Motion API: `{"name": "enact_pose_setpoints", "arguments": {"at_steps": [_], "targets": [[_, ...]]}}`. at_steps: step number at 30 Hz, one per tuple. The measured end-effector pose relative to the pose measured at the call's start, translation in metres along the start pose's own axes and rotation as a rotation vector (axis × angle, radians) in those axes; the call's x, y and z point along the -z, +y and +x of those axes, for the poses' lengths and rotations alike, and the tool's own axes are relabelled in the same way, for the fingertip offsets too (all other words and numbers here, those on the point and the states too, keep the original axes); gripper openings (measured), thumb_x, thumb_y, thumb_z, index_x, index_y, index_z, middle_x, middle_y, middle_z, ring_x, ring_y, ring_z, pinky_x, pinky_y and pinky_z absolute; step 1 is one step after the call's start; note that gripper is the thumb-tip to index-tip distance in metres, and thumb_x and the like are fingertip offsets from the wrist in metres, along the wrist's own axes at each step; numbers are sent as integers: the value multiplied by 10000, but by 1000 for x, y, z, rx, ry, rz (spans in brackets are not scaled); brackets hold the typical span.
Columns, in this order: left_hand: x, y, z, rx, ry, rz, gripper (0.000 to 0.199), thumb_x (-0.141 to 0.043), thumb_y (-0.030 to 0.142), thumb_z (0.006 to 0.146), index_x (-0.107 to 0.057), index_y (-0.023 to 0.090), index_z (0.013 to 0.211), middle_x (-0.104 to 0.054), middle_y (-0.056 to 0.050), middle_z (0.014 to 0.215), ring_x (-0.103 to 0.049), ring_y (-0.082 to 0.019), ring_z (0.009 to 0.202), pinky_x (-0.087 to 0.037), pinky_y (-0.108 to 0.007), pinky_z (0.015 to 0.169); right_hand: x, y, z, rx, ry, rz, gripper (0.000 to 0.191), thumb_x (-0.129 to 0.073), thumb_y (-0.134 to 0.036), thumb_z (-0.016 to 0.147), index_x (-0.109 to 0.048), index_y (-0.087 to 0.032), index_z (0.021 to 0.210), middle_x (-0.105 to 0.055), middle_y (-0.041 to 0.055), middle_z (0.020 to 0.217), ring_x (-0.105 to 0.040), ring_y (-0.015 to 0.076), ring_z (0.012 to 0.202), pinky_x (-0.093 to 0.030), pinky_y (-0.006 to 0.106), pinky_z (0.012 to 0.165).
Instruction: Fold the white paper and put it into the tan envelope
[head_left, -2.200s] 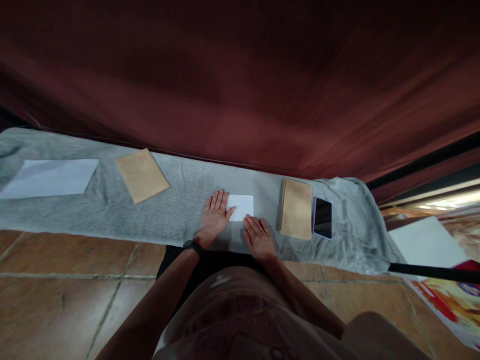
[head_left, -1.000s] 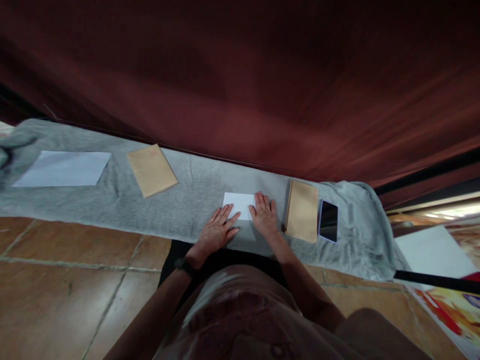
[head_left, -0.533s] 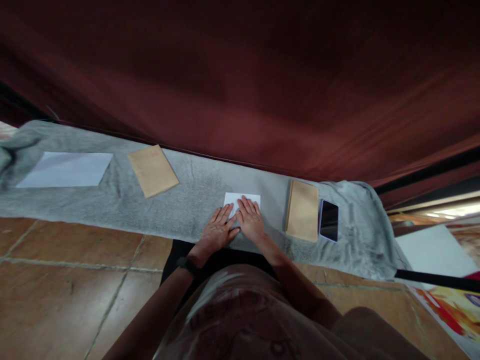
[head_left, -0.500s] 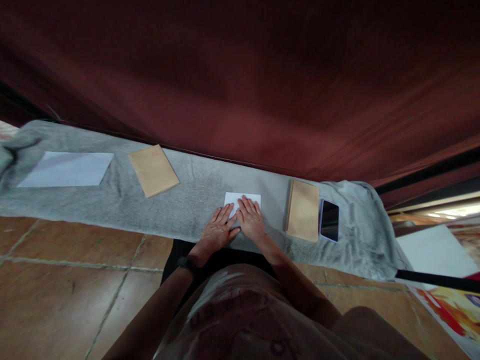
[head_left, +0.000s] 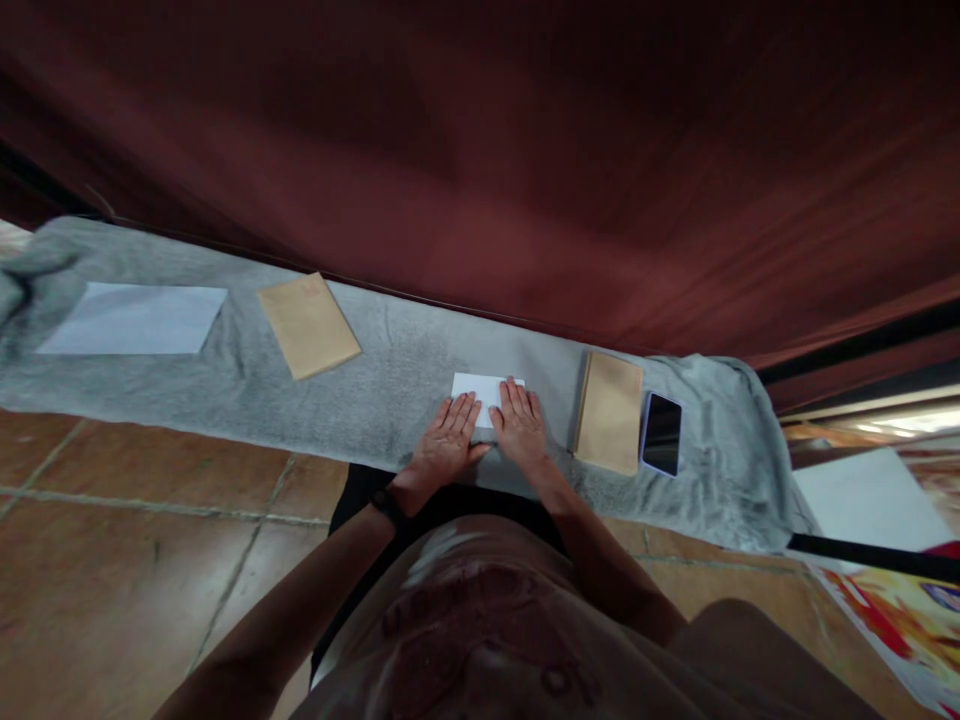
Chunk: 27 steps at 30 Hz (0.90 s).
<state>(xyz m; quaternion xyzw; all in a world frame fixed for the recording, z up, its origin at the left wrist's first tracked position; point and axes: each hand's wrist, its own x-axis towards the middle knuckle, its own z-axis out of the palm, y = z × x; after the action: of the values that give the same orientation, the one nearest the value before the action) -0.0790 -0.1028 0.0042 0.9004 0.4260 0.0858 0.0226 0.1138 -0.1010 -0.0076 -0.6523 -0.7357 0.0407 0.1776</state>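
Observation:
A small white sheet of paper (head_left: 482, 390), perhaps folded, lies on the grey cloth in front of me. My left hand (head_left: 448, 440) rests flat with its fingertips on the paper's left part. On the right part lie the fingers of my right hand (head_left: 520, 425), stretched out and pressed down. Neither hand grips anything. A gap between the hands shows the middle of the paper; the fingers cover its lower corners.
Brown envelopes (head_left: 610, 412) lie in a stack at the right, beside a phone (head_left: 661, 434). Another brown envelope (head_left: 310, 326) is left of centre, and white paper (head_left: 139, 320) lies farther left. The grey cloth (head_left: 397, 400) covers a narrow surface before a dark red curtain (head_left: 480, 180).
My hands have moved apart, my right hand sliding to the right across the paper, so its middle shows more. The whole view has shifted slightly.

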Motion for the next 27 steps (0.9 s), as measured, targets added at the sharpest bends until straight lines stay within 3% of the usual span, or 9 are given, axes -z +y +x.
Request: {"name": "enact_pose_setpoints", "arguments": {"at_steps": [5,19,27], "targets": [[-5,2,13,-11,-18,1,792,-451,564,1060,-377,-5,1606,-333,-269,1691,-253,-344,1615,-194,-531,1338,0,1,0,-4,-16,-31,572,-378,-353,1121,-412,-80,1622,-403,180,1685,-380,296,1568,-255,522,1298],[-6,-7,25,-78,-45,-103,740,-467,564,1060,-381,94,1625,-337,-200,1712,-191,-312,1636,-136,-541,1346,5,1,1,-1,-86,-58,582,-395,-326,1113,-381,-76,1638,-366,196,1698,-361,293,1582,-258,534,1300],[-7,-7,29,-20,-36,-120,724,-378,544,1084,-343,90,1645,-333,-189,1716,-220,-287,1633,-153,-504,1345,0,11,-4,1,16,-41,580,-382,-354,1120,-407,-61,1620,-430,203,1664,-404,320,1552,-275,564,1283]]}}
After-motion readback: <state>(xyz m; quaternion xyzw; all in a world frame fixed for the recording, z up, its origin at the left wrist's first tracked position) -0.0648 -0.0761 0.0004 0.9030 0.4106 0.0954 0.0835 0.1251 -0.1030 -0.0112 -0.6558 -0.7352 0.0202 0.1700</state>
